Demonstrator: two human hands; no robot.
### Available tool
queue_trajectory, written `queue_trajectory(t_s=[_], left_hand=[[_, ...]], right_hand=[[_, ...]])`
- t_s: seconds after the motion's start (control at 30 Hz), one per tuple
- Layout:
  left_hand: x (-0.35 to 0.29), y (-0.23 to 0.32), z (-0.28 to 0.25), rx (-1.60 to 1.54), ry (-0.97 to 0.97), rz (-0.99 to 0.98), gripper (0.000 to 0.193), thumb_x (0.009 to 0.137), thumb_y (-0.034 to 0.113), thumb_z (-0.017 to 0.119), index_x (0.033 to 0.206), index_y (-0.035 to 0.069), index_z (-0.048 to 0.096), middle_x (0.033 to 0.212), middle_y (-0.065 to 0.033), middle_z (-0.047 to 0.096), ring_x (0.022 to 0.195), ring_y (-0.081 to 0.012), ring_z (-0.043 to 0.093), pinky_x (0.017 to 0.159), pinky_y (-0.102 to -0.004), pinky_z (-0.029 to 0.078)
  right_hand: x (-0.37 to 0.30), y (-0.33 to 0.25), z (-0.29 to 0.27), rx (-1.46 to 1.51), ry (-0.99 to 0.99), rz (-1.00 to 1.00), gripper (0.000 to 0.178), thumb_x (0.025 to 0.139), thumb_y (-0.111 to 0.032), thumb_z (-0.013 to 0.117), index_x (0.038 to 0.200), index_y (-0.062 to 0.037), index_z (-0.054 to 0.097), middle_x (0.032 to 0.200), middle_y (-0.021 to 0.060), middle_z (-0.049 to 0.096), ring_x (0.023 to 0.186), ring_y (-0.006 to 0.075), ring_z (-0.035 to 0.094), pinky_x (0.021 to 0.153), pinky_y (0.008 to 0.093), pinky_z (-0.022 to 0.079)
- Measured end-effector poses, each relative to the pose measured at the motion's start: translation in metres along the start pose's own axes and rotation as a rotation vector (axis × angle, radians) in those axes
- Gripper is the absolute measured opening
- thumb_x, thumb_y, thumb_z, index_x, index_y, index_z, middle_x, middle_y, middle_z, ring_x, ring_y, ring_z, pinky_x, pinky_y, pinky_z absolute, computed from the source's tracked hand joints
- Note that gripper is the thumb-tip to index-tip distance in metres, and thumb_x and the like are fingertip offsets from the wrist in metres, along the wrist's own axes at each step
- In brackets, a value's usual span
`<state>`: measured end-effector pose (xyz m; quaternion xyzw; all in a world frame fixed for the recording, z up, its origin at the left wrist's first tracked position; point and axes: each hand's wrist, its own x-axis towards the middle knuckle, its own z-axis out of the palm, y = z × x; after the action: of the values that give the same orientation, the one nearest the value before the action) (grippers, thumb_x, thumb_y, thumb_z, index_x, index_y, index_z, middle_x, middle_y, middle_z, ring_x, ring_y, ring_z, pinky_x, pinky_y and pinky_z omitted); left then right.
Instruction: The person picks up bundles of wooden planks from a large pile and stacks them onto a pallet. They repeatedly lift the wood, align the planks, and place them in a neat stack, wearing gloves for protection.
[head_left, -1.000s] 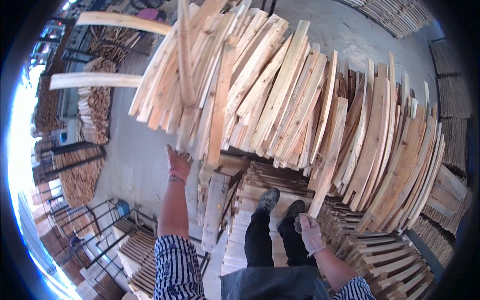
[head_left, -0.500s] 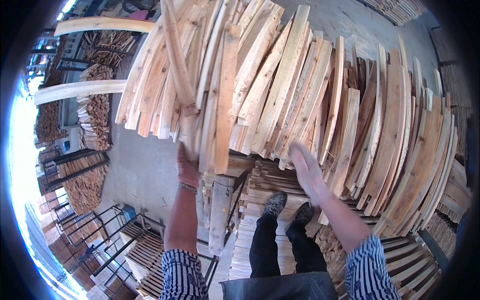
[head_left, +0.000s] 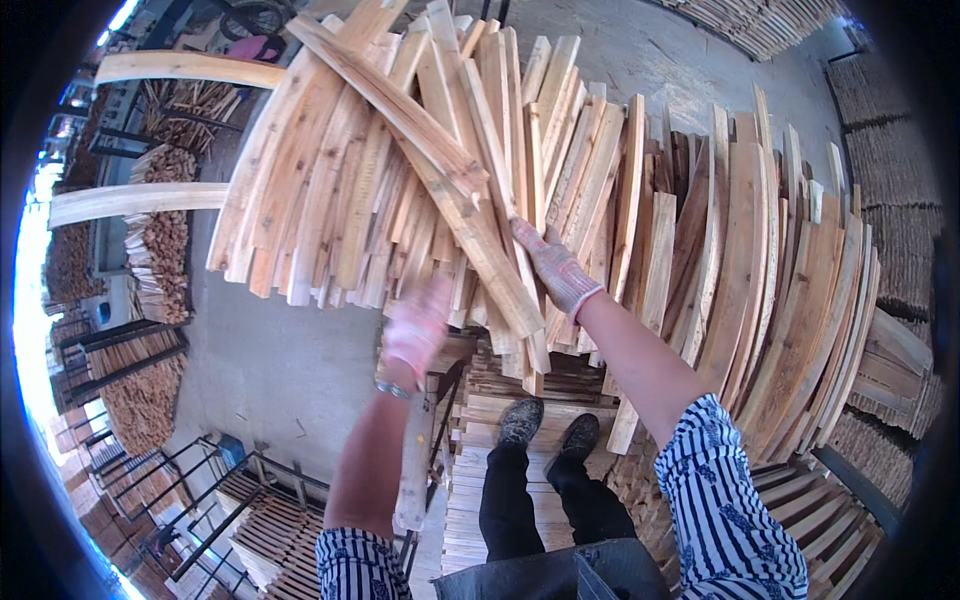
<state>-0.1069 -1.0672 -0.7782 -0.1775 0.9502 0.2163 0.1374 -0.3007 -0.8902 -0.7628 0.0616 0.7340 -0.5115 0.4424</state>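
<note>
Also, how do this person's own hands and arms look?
The right hand wears a pale, pinkish glove with a reddish cuff; the blurred left hand seems similarly gloved, with a wristband behind it. The sleeves have dark and white stripes with dark patterned patches, ending near the elbows.

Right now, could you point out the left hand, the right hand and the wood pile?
Left hand [head_left: 418,325]: head view, blurred middle of the hand.
Right hand [head_left: 556,268]: head view, back of the glove.
Wood pile [head_left: 597,165]: head view, a board near its middle.
</note>
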Motion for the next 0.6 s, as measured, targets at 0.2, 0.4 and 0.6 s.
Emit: queue_trajectory(t_s=[0.2, 0.4, 0.6], left_hand=[[0.086, 0.058, -0.009, -0.933, 0.077, -0.513, 0.107, 0.088, 0.079, 0.047, 0.161, 0.009, 0.012, 0.164, -0.0196, 0.024, 0.149, -0.0353, 0.028, 0.119, -0.0395, 0.027], [0.08, 0.08, -0.008, -1.086, 0.085, -0.459, 0.103, 0.089, 0.074, 0.053, 0.158, 0.003, 0.023, 0.159, -0.0184, 0.031, 0.144, -0.0301, 0.034, 0.117, -0.0388, 0.031], [0.022, 0.132, -0.032, -1.463, -0.155, -0.314, 0.088, 0.097, 0.022, 0.067, 0.16, 0.005, 0.007, 0.154, -0.0151, 0.039, 0.141, -0.0246, 0.04, 0.116, -0.0366, 0.037]], right_hand=[[0.001, 0.01, 0.033, 0.052, 0.046, 0.018, 0.111, 0.09, -0.065, 0.06, 0.154, 0.0098, 0.008, 0.15, 0.0348, 0.036, 0.142, 0.0392, 0.038, 0.115, 0.0386, 0.035], [-0.002, 0.025, 0.004, 0.221, -0.191, -0.029, 0.112, 0.09, -0.063, 0.062, 0.152, 0.0121, 0.007, 0.137, 0.0305, 0.051, 0.131, 0.0349, 0.051, 0.109, 0.0361, 0.041], [-0.059, 0.078, -0.045, 0.535, -0.277, 0.08, 0.087, 0.092, -0.061, 0.062, 0.149, -0.0002, 0.037, 0.142, 0.0149, 0.05, 0.127, 0.0227, 0.053, 0.107, 0.0354, 0.045]])
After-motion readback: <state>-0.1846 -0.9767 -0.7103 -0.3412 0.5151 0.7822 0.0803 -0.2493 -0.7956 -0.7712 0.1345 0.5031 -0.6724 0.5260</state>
